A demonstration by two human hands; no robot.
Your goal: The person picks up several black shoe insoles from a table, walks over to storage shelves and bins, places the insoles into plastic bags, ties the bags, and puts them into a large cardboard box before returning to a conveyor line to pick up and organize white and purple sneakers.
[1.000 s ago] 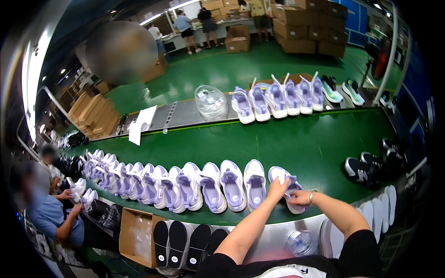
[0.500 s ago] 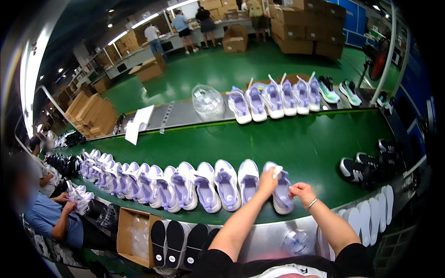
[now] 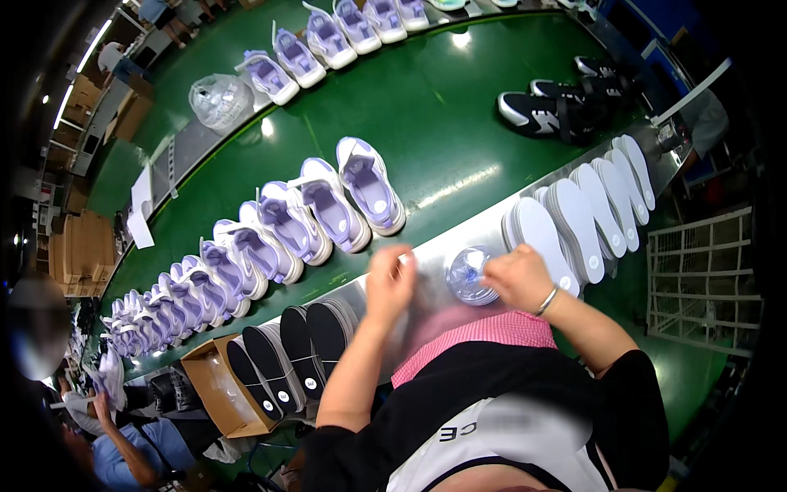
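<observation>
Setting: green conveyor belt in a shoe workshop, with a steel counter along its near edge.
Head view, belt: a row of white-and-lilac sneakers runs along the belt; dark sneakers lie at the far right.
Head view, counter: white insoles stand stacked on edge at the right; black insoles stand at the left beside a cardboard box.
Step in hand: judged as work at the clear plastic container, which sits on the counter between both hands, apart from the sneakers.
Right hand: fingers curled, touching the container's right side; whether it grips is not visible.
Left hand: blurred, fingers loosely bent, just left of the container, holding nothing discernible.
Next move: judged to call for a steady hold on the container before reaching to the nearest sneaker.
</observation>
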